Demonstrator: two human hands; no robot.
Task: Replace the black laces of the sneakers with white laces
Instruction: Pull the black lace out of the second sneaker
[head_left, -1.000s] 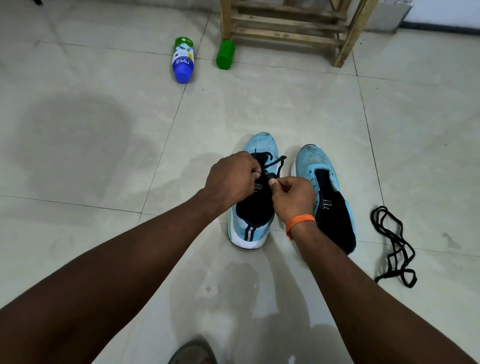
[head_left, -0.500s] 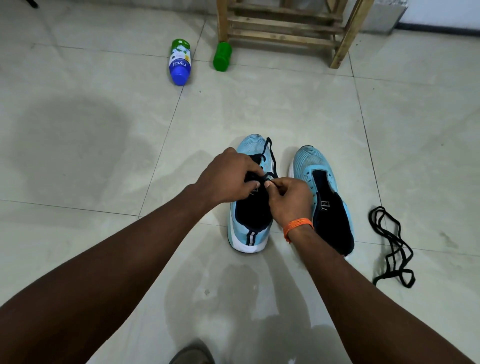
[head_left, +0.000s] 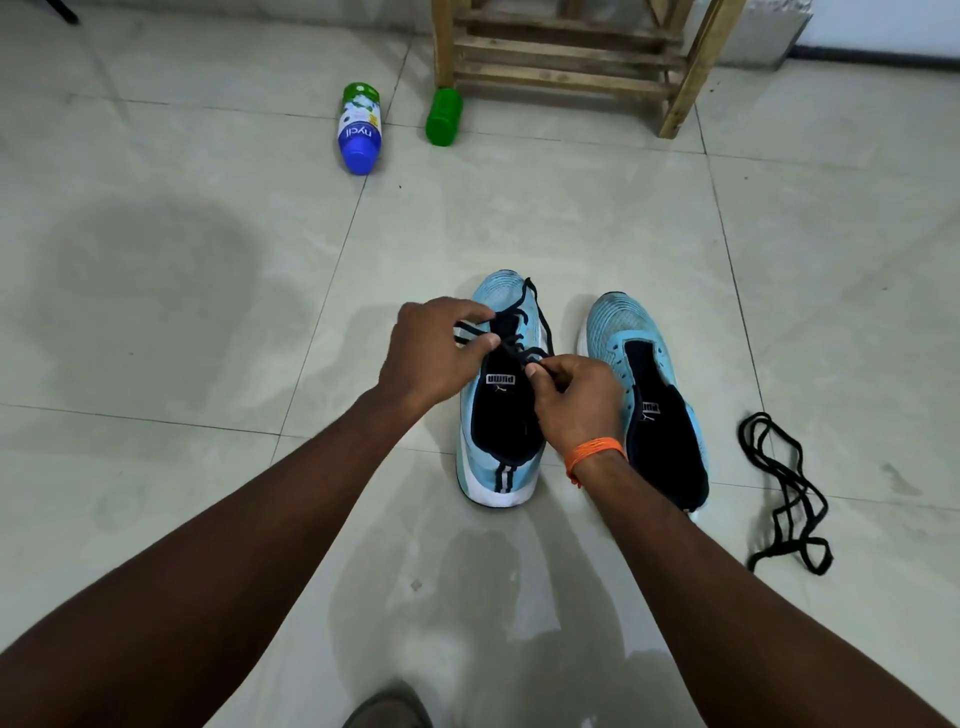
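Our left hand and right hand fingers pinch black lace, now pulled looser from shoe, nearly out

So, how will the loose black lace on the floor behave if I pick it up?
Probably floppy: the lace lies in limp loops. Likely light, being a thin cord. It may tangle, since strands cross.
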